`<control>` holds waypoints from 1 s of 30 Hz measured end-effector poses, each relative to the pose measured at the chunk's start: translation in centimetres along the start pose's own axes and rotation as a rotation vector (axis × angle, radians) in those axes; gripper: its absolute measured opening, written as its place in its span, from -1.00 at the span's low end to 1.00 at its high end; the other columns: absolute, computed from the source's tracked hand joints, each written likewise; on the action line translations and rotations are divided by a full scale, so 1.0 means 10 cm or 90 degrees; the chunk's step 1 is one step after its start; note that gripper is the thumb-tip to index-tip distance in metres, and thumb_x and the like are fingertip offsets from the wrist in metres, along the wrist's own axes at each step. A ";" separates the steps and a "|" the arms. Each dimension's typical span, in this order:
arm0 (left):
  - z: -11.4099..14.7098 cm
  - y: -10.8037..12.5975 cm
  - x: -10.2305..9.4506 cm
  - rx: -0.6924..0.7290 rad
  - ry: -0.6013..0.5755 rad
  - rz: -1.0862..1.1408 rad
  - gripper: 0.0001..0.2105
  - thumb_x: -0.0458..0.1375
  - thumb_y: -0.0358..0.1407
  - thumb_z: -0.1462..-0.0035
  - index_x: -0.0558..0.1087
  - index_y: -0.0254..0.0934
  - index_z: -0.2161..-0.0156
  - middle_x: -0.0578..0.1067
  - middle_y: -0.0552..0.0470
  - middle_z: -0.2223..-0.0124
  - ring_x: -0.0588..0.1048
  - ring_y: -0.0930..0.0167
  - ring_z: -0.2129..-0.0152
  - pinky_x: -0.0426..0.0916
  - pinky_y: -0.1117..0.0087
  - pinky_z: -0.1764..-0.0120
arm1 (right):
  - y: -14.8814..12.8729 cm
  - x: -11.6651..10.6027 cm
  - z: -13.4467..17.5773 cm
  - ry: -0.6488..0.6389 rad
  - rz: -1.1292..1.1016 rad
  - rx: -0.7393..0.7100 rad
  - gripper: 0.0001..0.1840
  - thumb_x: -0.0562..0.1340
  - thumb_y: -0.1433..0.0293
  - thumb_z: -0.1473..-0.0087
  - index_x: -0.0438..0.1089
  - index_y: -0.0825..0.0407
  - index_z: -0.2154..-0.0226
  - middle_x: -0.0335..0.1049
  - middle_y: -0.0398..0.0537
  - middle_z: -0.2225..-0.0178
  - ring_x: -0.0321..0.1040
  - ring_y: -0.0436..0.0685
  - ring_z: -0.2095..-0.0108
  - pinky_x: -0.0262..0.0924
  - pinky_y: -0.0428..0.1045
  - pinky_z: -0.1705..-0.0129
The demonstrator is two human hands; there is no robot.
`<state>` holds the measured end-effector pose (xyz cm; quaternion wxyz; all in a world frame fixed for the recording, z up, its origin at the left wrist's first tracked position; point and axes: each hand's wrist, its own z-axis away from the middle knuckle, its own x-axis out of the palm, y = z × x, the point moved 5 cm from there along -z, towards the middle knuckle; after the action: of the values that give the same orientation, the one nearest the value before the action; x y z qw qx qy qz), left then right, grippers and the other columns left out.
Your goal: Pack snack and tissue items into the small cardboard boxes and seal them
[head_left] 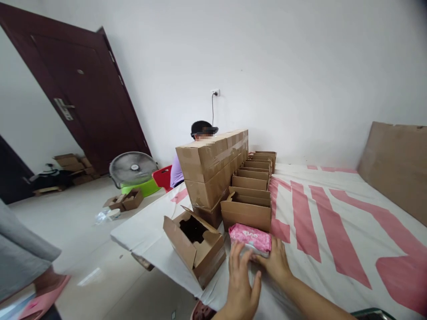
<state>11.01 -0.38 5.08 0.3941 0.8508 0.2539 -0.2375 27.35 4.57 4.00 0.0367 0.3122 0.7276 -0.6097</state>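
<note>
A pink and white soft plastic pack [251, 236] sits at the near end of a row of open cardboard boxes [247, 215]. My right hand [275, 263] grips its right end, thumb at the front and fingers along the side. Held up in front of the pack's left part, my left hand [242, 282] has its fingers spread; whether the fingertips touch it I cannot tell. To the left lies an open cardboard box [208, 255] with raised flaps and a dark inside.
Taped closed cartons [213, 164] form a wall left of the row. Behind them sits a person in a black cap [202, 127]. A white and red cloth [320, 222] covers the table. A fan [133, 169] stands on the floor. Another person's clothing [23, 249] shows at left.
</note>
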 end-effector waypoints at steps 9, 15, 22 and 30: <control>-0.61 -0.08 -1.66 0.120 0.191 -0.188 -0.70 0.07 -0.19 -0.17 0.50 -0.12 0.03 0.44 -0.13 -0.13 0.17 0.11 -0.28 0.13 -0.08 -0.27 | 0.05 0.35 -0.09 -0.039 -0.001 0.024 -0.16 0.37 0.19 0.23 0.12 0.05 -0.10 0.31 0.23 -0.09 0.28 0.39 -0.13 0.22 0.16 -0.09; -1.42 -1.15 -2.30 -0.153 -0.027 -0.302 -0.56 -0.09 -0.12 -0.22 0.46 -0.22 -0.05 0.29 -0.13 -0.27 0.10 0.12 -0.29 -0.01 -0.03 -0.29 | 0.14 0.33 -0.12 -0.072 -0.036 0.002 -0.27 0.34 0.17 0.17 0.17 0.05 -0.05 0.36 0.18 -0.05 0.32 0.35 -0.09 0.23 0.17 -0.07; -1.42 -1.55 -1.96 -0.265 -0.198 -0.299 -0.59 0.01 0.01 -0.15 0.46 -0.24 0.10 0.60 -0.12 0.19 0.54 0.15 0.26 0.41 0.19 0.18 | 0.16 0.34 -0.11 -0.081 -0.051 0.013 -0.31 0.33 0.20 0.18 0.23 0.05 -0.03 0.38 0.17 -0.02 0.31 0.41 -0.09 0.25 0.22 -0.04; -1.16 -1.06 -1.82 -0.247 -0.361 -0.256 -0.42 -0.01 0.07 -0.16 0.35 -0.19 -0.19 0.55 -0.15 -0.08 0.52 0.09 0.05 0.33 0.12 -0.02 | 0.12 0.26 -0.12 -0.123 -0.072 0.038 -0.41 0.30 0.29 0.18 0.29 0.10 0.03 0.45 0.18 0.05 0.38 0.36 0.01 0.26 0.20 -0.04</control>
<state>-7.04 10.34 16.95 0.5473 0.5947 0.3368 -0.4830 26.23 6.83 2.12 0.0628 0.2113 0.7187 -0.6595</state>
